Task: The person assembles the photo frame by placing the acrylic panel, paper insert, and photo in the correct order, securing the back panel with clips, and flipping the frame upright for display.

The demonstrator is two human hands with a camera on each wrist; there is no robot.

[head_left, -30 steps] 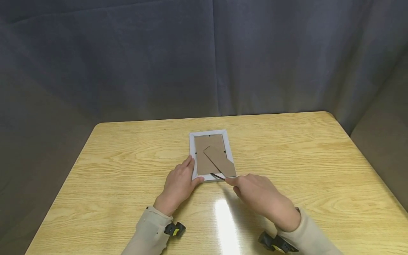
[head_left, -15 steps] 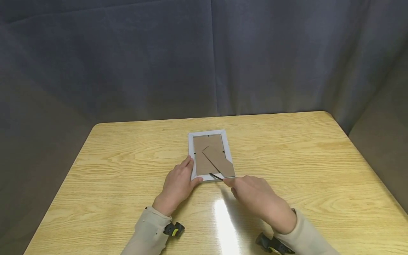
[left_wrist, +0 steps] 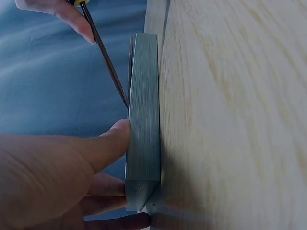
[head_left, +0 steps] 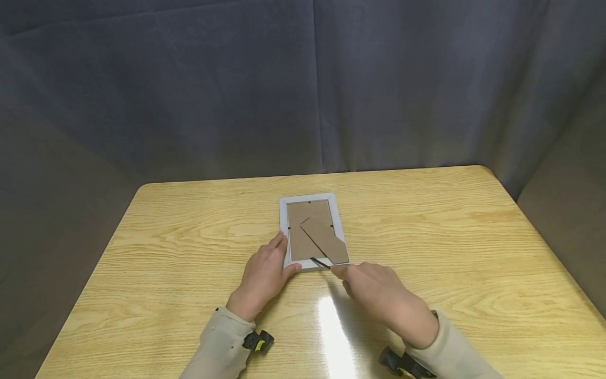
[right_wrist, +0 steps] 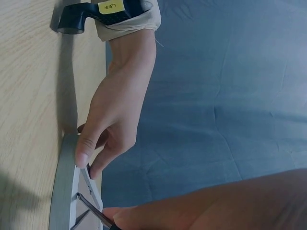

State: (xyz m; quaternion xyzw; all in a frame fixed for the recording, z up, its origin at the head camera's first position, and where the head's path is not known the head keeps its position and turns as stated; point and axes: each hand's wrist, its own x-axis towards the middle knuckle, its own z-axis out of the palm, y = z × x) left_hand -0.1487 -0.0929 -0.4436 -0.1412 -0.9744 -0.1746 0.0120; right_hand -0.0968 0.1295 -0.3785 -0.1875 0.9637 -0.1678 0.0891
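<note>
A picture frame (head_left: 340,216) with a pale grey border lies back up on the table. Its brown backing board (head_left: 300,242) carries a slanted stand flap (head_left: 331,245), with small dark tabs along the edges. At the near left corner my left hand (head_left: 266,271) grips the frame, thumb on the near edge and fingers along the left side. My right hand (head_left: 379,289) holds a screwdriver (head_left: 320,262) by its handle, mostly hidden in the palm. The screwdriver's metal shaft (right_wrist: 90,206) slants down to the near edge of the backing, left of the flap.
The wooden table (head_left: 165,252) spreads around the frame, with a bright light reflection in front. A dark grey curtain (head_left: 227,105) hangs behind it. Each wrist wears a black strap device, the left one (head_left: 259,341) resting close to the tabletop.
My right hand and the screwdriver shift very slightly left, as the whole view drifts a little. The screwdriver tip stays at the backing's near edge; my left hand keeps its hold.
</note>
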